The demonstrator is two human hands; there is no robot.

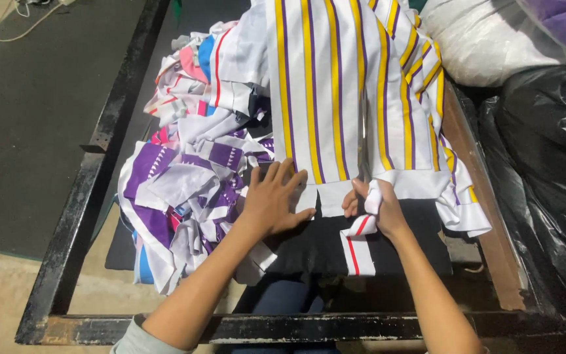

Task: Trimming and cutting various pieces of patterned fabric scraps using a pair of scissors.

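Observation:
A white fabric with yellow and purple stripes (322,85) lies stretched over a dark table surface (316,242). My left hand (271,200) rests flat on the fabric's near edge with its fingers spread, holding nothing. My right hand (371,208) is closed around a handle wrapped in white cloth with a red stripe (359,229). From that hand a long thin grey blade (363,131), seemingly of scissors, runs away from me along the striped fabric. The blade's tip is hard to make out.
A heap of purple, white, pink and blue fabric scraps (185,177) lies to the left. A black metal frame (86,196) borders the table, with a wooden strip (476,196) on the right. A white sack (486,39) and black plastic bags (551,170) stand at the right.

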